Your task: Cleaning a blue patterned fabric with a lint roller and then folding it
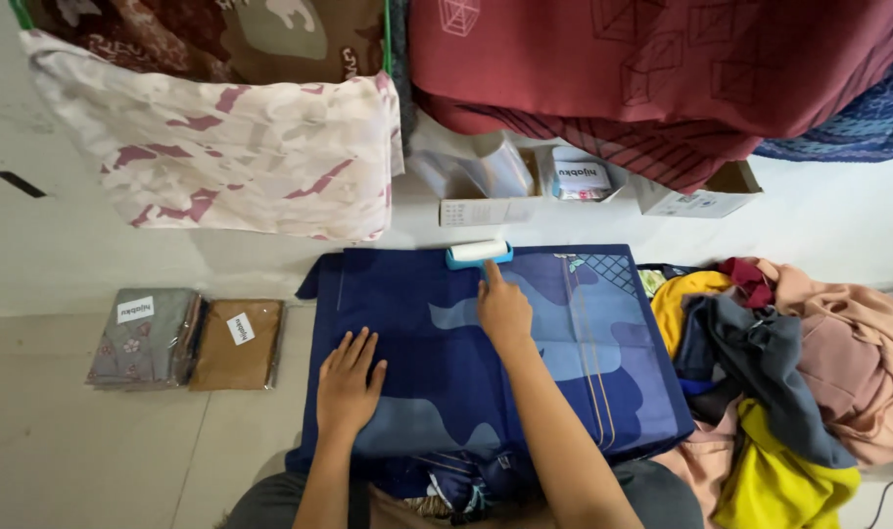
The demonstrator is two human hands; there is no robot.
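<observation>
Just past the right hand (503, 312), fingertip touching: lint roller (479, 253) lying sideways, left to right, at far edge of blue cloth (437, 362). Left hand (349, 382) flat, open, farther back (holding nothing).

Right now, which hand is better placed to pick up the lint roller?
Likely the right hand: its fingertip already reaches the lint roller at the far edge of the blue cloth. The left hand lies flat on the cloth, nearer the body.
</observation>
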